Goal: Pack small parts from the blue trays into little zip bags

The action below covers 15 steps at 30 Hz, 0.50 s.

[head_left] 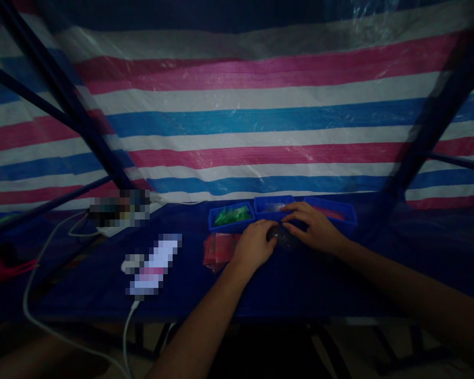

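Observation:
My left hand [256,245] has its thumb and bent fingers closed at the edge of a crumpled clear plastic bag [288,238] on the blue table. My right hand [316,226] is just to the right, fingers apart, over the bag and the front edge of the middle blue bin [274,200]. That bin holds small clear pieces. A stack of red plastic packets [221,250] lies left of my left hand. The left blue bin [212,221] contains green packets [233,215]. Behind my right hand, the right blue bin [351,213] has red-pink pieces in it.
A lit phone [158,263], partly pixelated, lies on the left of the table with a white cable [128,331]. Behind it is a white power strip [114,227]. Blue metal posts [434,137] and a striped plastic sheet [260,121] stand behind the table.

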Available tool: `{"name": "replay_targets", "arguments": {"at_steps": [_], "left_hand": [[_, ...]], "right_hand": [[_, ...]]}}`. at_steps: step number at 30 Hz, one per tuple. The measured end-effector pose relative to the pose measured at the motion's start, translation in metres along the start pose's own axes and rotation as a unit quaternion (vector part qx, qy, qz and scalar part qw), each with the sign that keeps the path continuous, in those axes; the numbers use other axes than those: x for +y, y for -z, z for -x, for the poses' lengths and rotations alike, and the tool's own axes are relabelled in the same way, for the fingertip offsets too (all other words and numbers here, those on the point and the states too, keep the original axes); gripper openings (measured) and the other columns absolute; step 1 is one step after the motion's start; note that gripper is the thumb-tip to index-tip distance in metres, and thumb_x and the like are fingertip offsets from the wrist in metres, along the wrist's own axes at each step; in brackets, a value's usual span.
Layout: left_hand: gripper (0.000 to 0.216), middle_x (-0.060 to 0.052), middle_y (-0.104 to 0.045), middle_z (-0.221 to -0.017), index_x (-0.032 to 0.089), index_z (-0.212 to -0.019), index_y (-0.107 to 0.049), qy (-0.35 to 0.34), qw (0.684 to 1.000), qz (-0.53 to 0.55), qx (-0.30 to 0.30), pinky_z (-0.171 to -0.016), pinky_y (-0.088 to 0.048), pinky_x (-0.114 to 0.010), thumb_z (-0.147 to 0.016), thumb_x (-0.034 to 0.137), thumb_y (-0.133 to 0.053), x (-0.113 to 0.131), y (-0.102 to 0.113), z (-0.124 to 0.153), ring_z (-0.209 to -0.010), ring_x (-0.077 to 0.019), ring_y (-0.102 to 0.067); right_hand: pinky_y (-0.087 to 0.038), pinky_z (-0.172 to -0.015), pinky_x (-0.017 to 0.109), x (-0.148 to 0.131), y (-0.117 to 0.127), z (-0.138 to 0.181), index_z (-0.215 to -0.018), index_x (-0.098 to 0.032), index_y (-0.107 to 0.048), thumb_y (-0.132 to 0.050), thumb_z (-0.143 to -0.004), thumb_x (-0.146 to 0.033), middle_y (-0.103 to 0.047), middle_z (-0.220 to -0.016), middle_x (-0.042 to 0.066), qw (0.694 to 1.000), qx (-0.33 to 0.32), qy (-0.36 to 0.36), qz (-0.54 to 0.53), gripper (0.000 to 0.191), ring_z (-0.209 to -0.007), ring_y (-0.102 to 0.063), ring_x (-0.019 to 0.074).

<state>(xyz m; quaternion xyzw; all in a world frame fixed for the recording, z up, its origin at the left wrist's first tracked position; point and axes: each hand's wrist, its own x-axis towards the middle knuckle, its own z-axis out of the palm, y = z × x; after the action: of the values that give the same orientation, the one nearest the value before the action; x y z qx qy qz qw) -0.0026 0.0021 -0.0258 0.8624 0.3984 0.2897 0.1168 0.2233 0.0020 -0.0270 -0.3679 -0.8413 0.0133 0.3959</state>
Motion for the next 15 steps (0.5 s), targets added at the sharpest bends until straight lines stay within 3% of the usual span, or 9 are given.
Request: {"name": "replay_targets", "arguments": {"at_steps": [4,7,11,15], "left_hand": [[0.040,-0.004,-0.075,-0.102,0.021,-0.120,-0.069,0.007,0.996,0.068,0.064,-0.093,-0.056,-0.037,-0.084,0.004,-0.065,0.002,0.004,-0.003,-0.093,-0.0204,-0.070],[0.039,-0.004,-0.074,-0.102,0.021,-0.118,-0.070,0.012,0.987,0.111,0.119,-0.089,-0.058,-0.037,-0.085,0.002,-0.063,0.006,0.008,-0.005,-0.089,-0.0188,-0.071],[0.033,-0.005,-0.075,-0.104,0.023,-0.121,-0.068,0.018,0.969,0.197,0.150,-0.084,-0.061,-0.036,-0.090,0.011,-0.066,0.010,0.009,-0.006,-0.092,-0.0191,-0.072],[0.031,-0.007,-0.074,-0.109,0.022,-0.122,-0.067,0.013,0.955,0.266,0.131,-0.088,-0.062,-0.038,-0.091,0.018,-0.070,0.012,0.008,-0.006,-0.094,-0.0188,-0.073]], "right_hand": [[-0.048,-0.109,0.058,-0.008,0.003,-0.001,-0.105,-0.027,-0.074,-0.066,-0.093,-0.027,-0.070,-0.126,0.009,0.997,0.049,-0.038,-0.037,0.014,-0.122,-0.063,0.0305],[-0.052,-0.107,0.056,-0.011,0.002,-0.001,-0.118,-0.029,-0.071,-0.070,-0.092,-0.031,-0.071,-0.126,0.008,0.985,0.046,-0.091,-0.136,0.027,-0.119,-0.066,0.0294],[-0.061,-0.097,0.047,-0.013,-0.006,0.002,-0.125,-0.026,-0.066,-0.078,-0.084,-0.038,-0.075,-0.119,0.008,0.924,-0.018,-0.193,-0.330,0.044,-0.103,-0.074,0.0248],[-0.063,-0.083,0.039,-0.012,-0.010,0.001,-0.108,-0.022,-0.069,-0.081,-0.081,-0.039,-0.077,-0.101,0.006,0.889,-0.009,-0.237,-0.392,0.034,-0.086,-0.075,0.0201]]}}
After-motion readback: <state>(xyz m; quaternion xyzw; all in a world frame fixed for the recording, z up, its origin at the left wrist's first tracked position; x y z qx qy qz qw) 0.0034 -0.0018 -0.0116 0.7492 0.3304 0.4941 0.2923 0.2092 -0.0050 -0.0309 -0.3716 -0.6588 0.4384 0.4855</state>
